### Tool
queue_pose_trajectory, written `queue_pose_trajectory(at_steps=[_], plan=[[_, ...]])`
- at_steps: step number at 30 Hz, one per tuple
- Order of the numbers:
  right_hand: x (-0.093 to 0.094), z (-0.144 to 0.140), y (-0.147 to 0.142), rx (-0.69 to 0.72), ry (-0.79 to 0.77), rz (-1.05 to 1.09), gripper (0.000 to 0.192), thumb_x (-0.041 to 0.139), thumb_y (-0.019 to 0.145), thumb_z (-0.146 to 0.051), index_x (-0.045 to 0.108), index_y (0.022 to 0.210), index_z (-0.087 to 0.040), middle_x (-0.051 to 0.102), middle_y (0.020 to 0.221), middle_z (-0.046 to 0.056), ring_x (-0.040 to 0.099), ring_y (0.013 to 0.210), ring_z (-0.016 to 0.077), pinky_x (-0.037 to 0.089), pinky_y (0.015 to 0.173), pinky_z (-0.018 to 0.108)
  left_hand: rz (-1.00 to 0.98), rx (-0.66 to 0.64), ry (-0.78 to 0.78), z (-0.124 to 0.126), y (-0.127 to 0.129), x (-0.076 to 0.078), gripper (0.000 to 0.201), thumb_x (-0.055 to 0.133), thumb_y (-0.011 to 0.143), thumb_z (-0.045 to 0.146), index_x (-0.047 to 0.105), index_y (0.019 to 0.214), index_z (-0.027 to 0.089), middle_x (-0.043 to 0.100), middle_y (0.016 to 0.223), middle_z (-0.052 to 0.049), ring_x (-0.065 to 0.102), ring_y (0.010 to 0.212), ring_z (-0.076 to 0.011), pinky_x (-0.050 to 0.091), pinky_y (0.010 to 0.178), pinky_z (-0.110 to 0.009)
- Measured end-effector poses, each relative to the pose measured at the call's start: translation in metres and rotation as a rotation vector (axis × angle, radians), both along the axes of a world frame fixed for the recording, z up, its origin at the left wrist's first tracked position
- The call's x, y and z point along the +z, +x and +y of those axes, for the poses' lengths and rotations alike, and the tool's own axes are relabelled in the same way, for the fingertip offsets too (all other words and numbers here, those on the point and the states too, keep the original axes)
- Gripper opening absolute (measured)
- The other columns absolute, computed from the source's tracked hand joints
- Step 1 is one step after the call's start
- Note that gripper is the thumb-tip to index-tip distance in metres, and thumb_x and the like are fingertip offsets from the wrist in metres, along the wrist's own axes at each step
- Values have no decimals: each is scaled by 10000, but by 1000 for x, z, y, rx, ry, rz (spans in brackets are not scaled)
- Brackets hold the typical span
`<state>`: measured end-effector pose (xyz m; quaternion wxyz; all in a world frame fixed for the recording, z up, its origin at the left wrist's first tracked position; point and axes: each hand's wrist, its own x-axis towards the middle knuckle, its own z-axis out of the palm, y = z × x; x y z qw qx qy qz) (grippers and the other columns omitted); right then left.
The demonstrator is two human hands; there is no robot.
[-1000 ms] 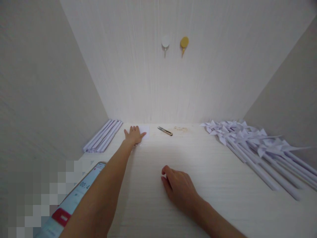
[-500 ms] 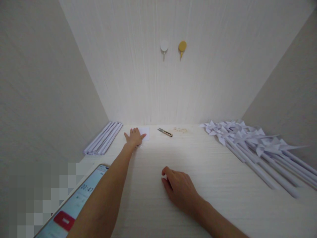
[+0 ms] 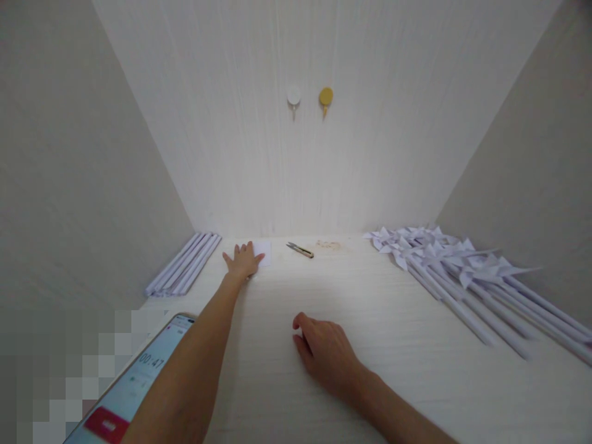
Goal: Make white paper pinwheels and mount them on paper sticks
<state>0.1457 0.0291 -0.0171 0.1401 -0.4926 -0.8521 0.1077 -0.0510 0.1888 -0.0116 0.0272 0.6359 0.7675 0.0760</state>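
Observation:
My left hand reaches to the back of the table with its fingers spread. It lies flat over the left part of a white paper square, hiding that part. Nearer to me, my right hand rests on the tabletop, fingers loosely curled. A small gap shows between thumb and forefinger, with nothing visible in it. To the right of the paper lies a pair of thread snips, blades pointing left.
Rolled white paper sticks lie at the back left. Several paper pinwheels on sticks are piled at the right. A phone showing a timer is partly behind my left forearm. White and yellow hooks hang on the back wall.
The camera view has shifted slightly, so most things sit a little further left. The fingers of my left hand are spread wider on the paper. My right hand keeps its curled pose.

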Motion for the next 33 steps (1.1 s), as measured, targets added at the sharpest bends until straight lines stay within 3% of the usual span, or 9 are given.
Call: queue_pose_trajectory(at_steps=[15,21,28,33], plan=[[4,0,0,11,-21,17,166,361,802,-186,475,922,-176,650,771,51,590,672,157,332,576,248,-50,29,14,-2,5,6,544,318,789,390,303,1277,150,368,1330,-147,190,1266,-326,109,944,-635],[3,1,0,8,-11,24,163,366,798,-187,479,915,-176,651,777,55,594,682,171,336,576,259,-49,39,65,-3,6,8,518,373,774,387,362,1229,141,432,1277,-166,284,1230,-310,133,936,-633],[3,1,-2,35,7,3,168,370,801,-189,483,925,-177,651,800,61,597,698,170,344,581,257,-50,73,94,-9,12,14,484,432,764,339,409,1182,96,527,1169,-196,458,1104,-304,150,967,-558],[3,0,-1,42,17,5,170,370,801,-189,484,925,-172,652,802,59,601,708,176,349,580,258,-24,47,152,-9,7,13,429,445,766,319,475,1133,99,588,1094,-166,488,1075,-287,165,988,-486]])
